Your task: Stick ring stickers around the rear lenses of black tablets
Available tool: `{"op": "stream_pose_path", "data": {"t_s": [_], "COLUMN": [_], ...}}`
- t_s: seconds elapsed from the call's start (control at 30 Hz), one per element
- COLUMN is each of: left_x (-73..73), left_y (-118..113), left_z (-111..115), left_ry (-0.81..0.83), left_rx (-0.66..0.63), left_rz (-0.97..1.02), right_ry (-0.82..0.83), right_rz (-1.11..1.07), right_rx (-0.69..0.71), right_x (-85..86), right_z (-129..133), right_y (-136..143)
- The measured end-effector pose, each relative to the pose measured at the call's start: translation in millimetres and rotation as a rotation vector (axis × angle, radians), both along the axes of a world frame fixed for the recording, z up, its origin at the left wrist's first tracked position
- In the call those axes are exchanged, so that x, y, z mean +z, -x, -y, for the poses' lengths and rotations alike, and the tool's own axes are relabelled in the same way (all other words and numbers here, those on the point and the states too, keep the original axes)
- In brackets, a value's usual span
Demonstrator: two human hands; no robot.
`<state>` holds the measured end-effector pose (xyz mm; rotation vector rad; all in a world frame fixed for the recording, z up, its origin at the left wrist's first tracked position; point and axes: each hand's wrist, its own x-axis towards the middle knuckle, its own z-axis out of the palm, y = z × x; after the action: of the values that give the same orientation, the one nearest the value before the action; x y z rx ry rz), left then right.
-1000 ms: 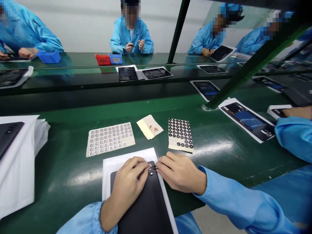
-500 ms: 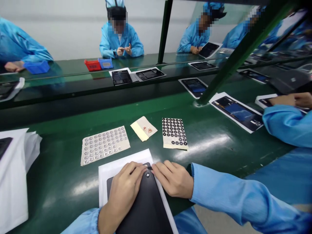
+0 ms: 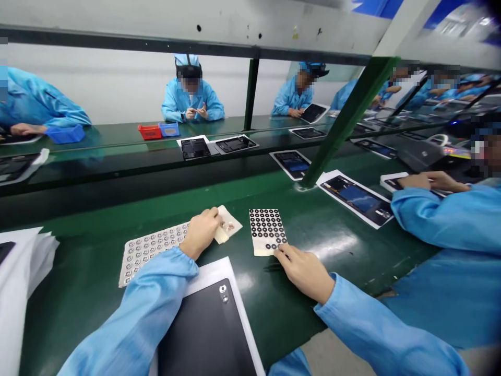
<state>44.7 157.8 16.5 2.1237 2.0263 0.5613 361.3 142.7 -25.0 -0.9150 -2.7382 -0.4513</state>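
Note:
My left hand (image 3: 201, 232) reaches out over the left part of a small cream paper (image 3: 231, 218). Its fingers are bent together, and whatever is between them is hidden. My right hand (image 3: 305, 271) pinches the lower right corner of a sheet of black ring stickers (image 3: 267, 244). Under my left forearm lies a sheet of clear, square-marked stickers (image 3: 152, 243), partly covered. Closest to me, a dark tablet back cover (image 3: 207, 334) rests on white foam wrap (image 3: 219, 269). Two round camera openings with bright rims show near its top right corner.
White foam sheets (image 3: 35, 282) are stacked at the left. A slanted green post (image 3: 344, 125) rises at the right. Tablet parts (image 3: 358, 201) lie beyond, beside a co-worker's arm (image 3: 438, 219). Red (image 3: 149, 132) and blue (image 3: 66, 134) bins stand across the bench.
Both hands have left the cover's camera corner. The left went forward to the cream paper, the right to the black sticker sheet. My view has tilted upward.

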Motion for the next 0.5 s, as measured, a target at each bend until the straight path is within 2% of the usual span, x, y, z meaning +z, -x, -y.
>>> {"op": "stream_pose_path", "data": {"t_s": [0.1,0.2,0.3,0.43,0.5], "left_x": [2.3,9.2,10.3,0.2,-5.4], "left_y": [1,-9,-35,-83,-101], "left_z": [-3,7,19,28,28], "left_ry": [0.061,0.113,0.262,0.578,0.661], "left_rx": [-0.047,-0.007,0.04,0.014,0.019], "left_rz": [0.096,0.243,0.462,0.836,0.994], "right_ry": [0.005,0.05,0.09,0.153,0.247], "right_rz": [-0.053,-0.122,-0.206,-0.277,-0.34], "right_rx": [0.026,0.018,0.018,0.061,0.071], "right_x": [-4.2,-5.1,-4.4,-2.3,-0.3], "right_z": [-1,-1,-1,0,-2], "right_y": [-3,-2,0,3,4]}}
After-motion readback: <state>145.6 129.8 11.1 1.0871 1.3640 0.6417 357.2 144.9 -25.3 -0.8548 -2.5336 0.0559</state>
